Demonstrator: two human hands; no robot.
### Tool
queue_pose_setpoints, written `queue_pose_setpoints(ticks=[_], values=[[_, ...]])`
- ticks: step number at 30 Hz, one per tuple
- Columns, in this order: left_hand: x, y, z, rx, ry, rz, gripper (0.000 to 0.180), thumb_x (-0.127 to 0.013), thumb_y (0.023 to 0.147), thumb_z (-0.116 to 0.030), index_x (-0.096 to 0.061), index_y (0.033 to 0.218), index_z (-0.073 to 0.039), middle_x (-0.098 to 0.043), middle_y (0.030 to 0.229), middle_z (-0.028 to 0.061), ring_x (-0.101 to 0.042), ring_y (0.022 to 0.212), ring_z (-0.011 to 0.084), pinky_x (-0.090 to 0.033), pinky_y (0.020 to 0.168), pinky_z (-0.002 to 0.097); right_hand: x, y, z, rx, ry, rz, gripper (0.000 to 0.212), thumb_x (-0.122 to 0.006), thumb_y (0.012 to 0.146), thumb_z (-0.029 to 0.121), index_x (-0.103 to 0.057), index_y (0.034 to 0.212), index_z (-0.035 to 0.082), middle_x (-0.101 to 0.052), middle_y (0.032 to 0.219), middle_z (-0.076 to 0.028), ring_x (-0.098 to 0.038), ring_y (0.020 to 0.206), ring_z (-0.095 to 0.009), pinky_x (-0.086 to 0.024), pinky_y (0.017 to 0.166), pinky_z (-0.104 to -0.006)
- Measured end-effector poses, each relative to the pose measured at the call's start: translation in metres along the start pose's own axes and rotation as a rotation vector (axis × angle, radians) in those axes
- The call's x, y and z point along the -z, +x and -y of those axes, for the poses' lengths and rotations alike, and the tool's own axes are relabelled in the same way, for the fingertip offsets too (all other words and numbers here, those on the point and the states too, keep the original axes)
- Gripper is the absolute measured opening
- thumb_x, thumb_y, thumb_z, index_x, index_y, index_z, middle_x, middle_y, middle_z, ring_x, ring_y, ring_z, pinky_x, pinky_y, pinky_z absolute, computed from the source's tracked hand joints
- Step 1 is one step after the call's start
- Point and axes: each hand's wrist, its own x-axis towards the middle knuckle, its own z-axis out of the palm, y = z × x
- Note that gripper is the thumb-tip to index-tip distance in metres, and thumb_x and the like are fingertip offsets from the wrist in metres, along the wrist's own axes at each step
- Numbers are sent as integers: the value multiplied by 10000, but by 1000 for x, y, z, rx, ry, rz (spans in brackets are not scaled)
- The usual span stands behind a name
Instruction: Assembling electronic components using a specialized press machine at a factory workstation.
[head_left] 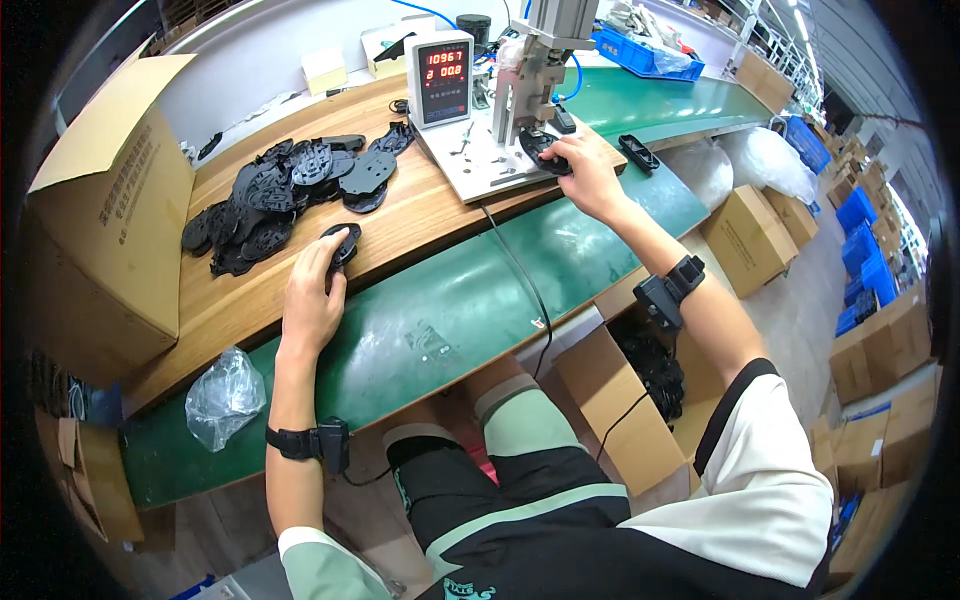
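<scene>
**Left hand (314, 298) and right hand (592, 172) both occupied at a glossy green desk (440, 320)**

The desk stretches below both sets of fingers, and a wood-grain board (395, 225) lies along it, running from under the left fingers toward the right ones. A big brown cardboard box (115, 225) with raised flaps stands well to the left of the left fingers. An upright silver metal press (525, 80) rises just beyond the right fingers. Past the left fingers and somewhat left of them spreads a heap of flat, dark plastic pieces (265, 195). The press's flat white base plate (475, 182) reaches leftward from the right fingers, with a white control box (441, 82) showing lit red digits at its far left. A crumpled clear plastic bag (225, 398) lies nearer the body than the left fingers, to their left.

The left fingers curl around a black oval plastic part (346, 248) near the board's front edge; whether it touches the wood cannot be told. The right thumb and forefinger pinch the near edge of a similar black rounded part (534, 144) on the base plate. A black oblong piece (639, 154) lies just right of the right fingers.
</scene>
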Motion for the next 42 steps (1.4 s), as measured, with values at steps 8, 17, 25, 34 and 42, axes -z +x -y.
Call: queue_pose_setpoints(ticks=[8,17,25,34,42], values=[[-5,-2,5,78,-81,-34,428,-597,911,63,-606,1328,-30,-661,1300,226,-612,1244,418,-482,1067,452,-8,-8,8,-12,34,-136,343,-646,706,-82,-711,1015,52,-691,1036,-110,-631,1081,-357,-505,938,-434],[-3,-2,1,186,-127,20,421,-617,911,54,-608,1322,-38,-682,1231,226,-651,1152,409,-509,981,445,-11,-5,8,10,8,-140,328,-679,752,-59,-685,1047,85,-697,1082,-108,-624,1116,-361,-494,958,-446],[-1,-3,2,124,-115,-41,398,-602,924,80,-623,1302,-42,-705,1130,158,-652,821,199,-533,756,314,-9,-2,5,25,25,-100,347,-632,744,-63,-681,1049,95,-694,1101,-102,-617,1099,-363,-450,989,-469],[-1,-3,-2,138,-164,-33,416,-624,916,47,-619,1320,-49,-717,1153,201,-712,1008,350,-551,858,387,0,-5,3,52,19,-41,368,-640,759,-48,-678,1098,91,-695,1149,-100,-626,1129,-358,-459,996,-480],[-3,-5,4,186,-275,-27,439,-587,964,80,-585,1383,-53,-708,1210,155,-682,939,127,-555,729,276,7,-2,4,36,5,49,416,-641,749,-45,-671,1142,90,-699,1202,-103,-639,1129,-357,-480,994,-472]])
